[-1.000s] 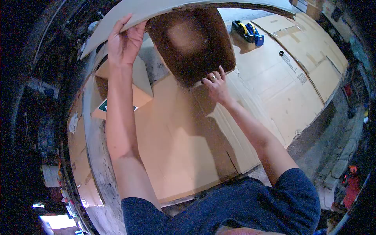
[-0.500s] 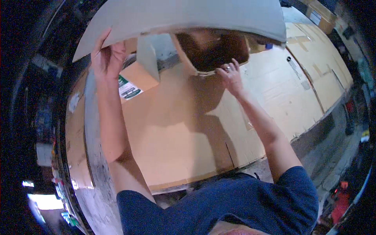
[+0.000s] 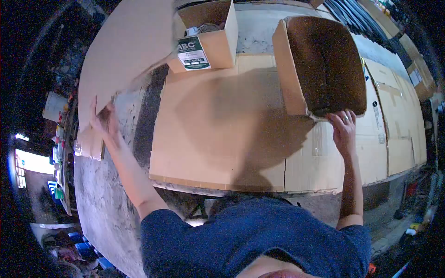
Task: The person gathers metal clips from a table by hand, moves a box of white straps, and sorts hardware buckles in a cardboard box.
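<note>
My left hand (image 3: 105, 121) is at the near edge of a large pale sheet (image 3: 120, 41) at the upper left, with its fingers around that edge. My right hand (image 3: 344, 129) grips the near rim of an empty cardboard box (image 3: 291, 76), whose dark open inside faces me. Both stand over flattened cardboard (image 3: 208, 143) laid on the table. Another open box (image 3: 223, 48), with a green and white label (image 3: 193, 54), stands at the top middle and has some tangled material inside.
More flat cardboard (image 3: 398, 111) covers the right side. Long dark strips (image 3: 359, 18) lie at the upper right, near another carton (image 3: 419, 76). At the left, the bare grey tabletop (image 3: 109, 199) shows, with blue items (image 3: 85, 250) beyond its edge.
The large sheet has moved left and tilted, uncovering the labelled box. My right hand and the open box are farther right in view. My left hand is lower and farther left.
</note>
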`<state>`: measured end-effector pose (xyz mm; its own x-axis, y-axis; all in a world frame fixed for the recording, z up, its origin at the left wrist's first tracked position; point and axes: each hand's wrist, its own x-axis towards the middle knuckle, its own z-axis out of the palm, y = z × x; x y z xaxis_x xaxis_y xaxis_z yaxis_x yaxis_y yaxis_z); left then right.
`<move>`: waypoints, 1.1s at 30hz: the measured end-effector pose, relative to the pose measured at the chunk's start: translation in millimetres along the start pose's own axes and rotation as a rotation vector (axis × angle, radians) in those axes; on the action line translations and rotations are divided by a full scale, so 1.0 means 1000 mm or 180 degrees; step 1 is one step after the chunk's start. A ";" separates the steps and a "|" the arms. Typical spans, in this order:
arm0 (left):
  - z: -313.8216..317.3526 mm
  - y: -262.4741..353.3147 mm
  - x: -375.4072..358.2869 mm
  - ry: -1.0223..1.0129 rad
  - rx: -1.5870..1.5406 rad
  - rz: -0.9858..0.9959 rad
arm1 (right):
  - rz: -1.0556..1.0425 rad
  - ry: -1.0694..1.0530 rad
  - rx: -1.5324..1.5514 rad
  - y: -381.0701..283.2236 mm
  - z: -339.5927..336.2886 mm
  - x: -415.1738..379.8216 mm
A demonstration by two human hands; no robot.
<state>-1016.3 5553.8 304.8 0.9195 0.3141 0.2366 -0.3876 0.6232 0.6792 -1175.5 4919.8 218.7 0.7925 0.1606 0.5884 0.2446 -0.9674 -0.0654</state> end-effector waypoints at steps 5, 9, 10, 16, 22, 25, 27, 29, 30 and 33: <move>-0.087 0.025 -0.055 0.0679 -0.0249 0.0144 | 0.0228 -0.0365 0.0255 -0.041 -0.030 -0.024; -0.153 0.037 -0.119 0.1252 0.0485 0.0306 | 0.0324 -0.0375 0.0183 -0.057 -0.037 -0.041; -0.173 0.038 -0.133 0.1372 0.0313 0.0018 | 0.0303 -0.0350 0.0148 -0.059 -0.036 -0.044; -0.207 0.008 -0.224 0.1799 0.2110 -0.0134 | 0.0389 -0.0358 0.0095 -0.069 -0.034 -0.045; -0.242 -0.039 -0.248 0.1277 0.1200 -0.0916 | 0.0615 -0.0436 0.0200 -0.076 -0.038 -0.051; -0.276 -0.069 -0.252 0.1380 0.1903 -0.1166 | 0.0607 -0.0524 0.0374 -0.080 -0.050 -0.051; -0.265 -0.072 -0.254 0.1371 0.1255 -0.1652 | 0.0657 -0.0526 0.0348 -0.080 -0.055 -0.052; -0.259 -0.062 -0.251 0.1101 0.0910 -0.3566 | 0.0585 -0.0554 0.0488 -0.080 -0.060 -0.051; -0.183 -0.059 -0.231 0.0311 0.1585 -0.4775 | 0.0451 -0.0701 0.0512 -0.079 -0.061 -0.053; -0.017 -0.065 -0.180 -0.1806 0.3769 -0.3603 | 0.0245 -0.0777 0.0520 -0.085 -0.058 -0.055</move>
<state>-1157.5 5469.1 206.1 0.6871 -0.3043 -0.6598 0.4288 -0.5632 0.7063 -1271.8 4981.7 238.8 0.9182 0.1496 0.3668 0.2497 -0.9374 -0.2427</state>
